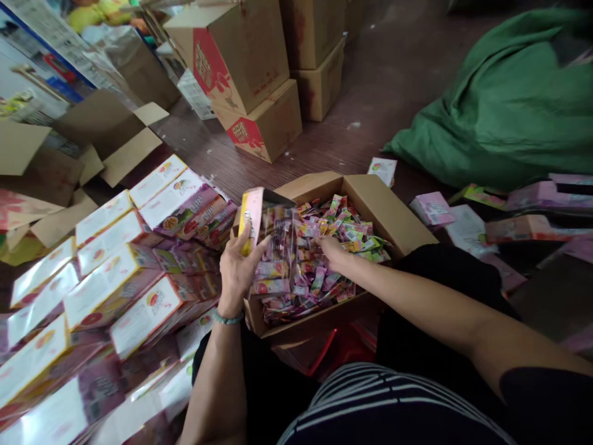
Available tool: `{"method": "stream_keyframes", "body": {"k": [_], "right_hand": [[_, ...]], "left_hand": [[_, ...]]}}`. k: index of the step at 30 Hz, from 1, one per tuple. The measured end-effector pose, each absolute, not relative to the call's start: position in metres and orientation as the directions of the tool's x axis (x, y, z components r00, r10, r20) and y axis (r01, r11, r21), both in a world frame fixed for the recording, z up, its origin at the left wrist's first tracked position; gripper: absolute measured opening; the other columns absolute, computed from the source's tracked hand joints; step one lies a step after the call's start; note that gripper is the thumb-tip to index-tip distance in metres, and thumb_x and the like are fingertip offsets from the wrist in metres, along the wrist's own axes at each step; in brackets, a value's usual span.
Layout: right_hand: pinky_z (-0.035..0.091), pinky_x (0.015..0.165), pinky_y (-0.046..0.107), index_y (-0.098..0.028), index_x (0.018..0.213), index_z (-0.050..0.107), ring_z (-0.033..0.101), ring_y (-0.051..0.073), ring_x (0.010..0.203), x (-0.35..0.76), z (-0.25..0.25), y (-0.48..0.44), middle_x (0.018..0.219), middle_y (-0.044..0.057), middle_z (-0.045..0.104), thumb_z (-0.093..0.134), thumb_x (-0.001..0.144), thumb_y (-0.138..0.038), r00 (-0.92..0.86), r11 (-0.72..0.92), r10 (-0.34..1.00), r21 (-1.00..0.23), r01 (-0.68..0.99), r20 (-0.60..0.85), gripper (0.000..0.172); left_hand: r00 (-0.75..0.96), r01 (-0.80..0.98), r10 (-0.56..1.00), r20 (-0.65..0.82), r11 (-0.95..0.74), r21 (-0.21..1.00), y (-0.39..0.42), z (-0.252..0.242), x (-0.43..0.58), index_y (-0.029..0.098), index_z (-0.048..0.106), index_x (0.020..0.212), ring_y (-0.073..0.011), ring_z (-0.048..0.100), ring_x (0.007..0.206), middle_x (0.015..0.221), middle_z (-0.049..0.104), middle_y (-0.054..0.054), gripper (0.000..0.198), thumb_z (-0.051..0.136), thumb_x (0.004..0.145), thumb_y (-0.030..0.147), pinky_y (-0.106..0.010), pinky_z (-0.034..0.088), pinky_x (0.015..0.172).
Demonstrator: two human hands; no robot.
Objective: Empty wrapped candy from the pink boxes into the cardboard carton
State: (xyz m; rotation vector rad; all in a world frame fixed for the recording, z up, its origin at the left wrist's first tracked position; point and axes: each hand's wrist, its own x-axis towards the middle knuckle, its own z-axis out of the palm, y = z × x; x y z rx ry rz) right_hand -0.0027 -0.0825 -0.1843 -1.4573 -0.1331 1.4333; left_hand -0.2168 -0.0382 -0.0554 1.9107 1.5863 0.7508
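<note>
My left hand (238, 266), with a beaded bracelet at the wrist, grips a small printed box (252, 213) by its side. The box is tilted over a carton (389, 213); its dark inside and several small packets show, partly blurred. Loose colourful packets (343, 225) fill the carton between my knees. My right hand (330, 250) reaches into these packets, close to the box's right side. Its fingers are bent together and partly hidden, so what they hold does not show clearly.
Rows of stacked printed boxes (106, 284) stand at my left, beside an open carton (106, 142). Closed cartons (250, 55) are stacked ahead. A green sack (504, 111) lies at the right, with flattened and opened boxes (528, 228) near it. Something red (340, 349) is below the carton.
</note>
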Motion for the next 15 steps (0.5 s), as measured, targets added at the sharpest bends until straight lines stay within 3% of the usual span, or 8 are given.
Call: {"method": "stream_keyframes", "body": {"k": [7,11,15], "right_hand": [[0.037,0.050,0.018,-0.018,0.074,0.052,0.052,0.010,0.058,0.009,-0.171,-0.080,0.067,-0.002,0.055,0.058,0.081,-0.008,0.348,-0.419,0.691,-0.743,-0.522,-0.634,0.014],[0.034,0.049,0.021,-0.019,0.070,0.051,0.047,0.012,0.054,0.007,-0.166,-0.081,0.062,-0.002,0.051,0.060,0.079,-0.008,0.332,-0.423,0.705,-0.747,-0.513,-0.627,0.016],[0.031,0.051,0.021,-0.019,0.068,0.051,0.044,0.012,0.055,0.008,-0.164,-0.081,0.061,-0.002,0.049,0.061,0.080,-0.010,0.336,-0.396,0.732,-0.771,-0.499,-0.593,0.018]], "left_hand": [[0.296,0.756,0.928,0.225,-0.371,0.539,-0.059,-0.009,-0.213,0.033,0.077,0.136,-0.0297,0.064,0.113,0.121,0.066,-0.008,0.065,0.084,0.079,0.063,-0.038,0.052,0.101],[0.396,0.794,0.907,0.144,-0.417,0.443,-0.048,0.009,-0.209,0.030,0.080,0.131,-0.0282,0.066,0.103,0.111,0.065,-0.009,0.060,0.084,0.080,0.062,-0.039,0.054,0.099],[0.404,0.802,0.906,0.127,-0.418,0.427,-0.034,0.016,-0.201,0.029,0.081,0.129,-0.0289,0.065,0.102,0.108,0.066,-0.009,0.059,0.082,0.081,0.062,-0.041,0.053,0.099]]}}
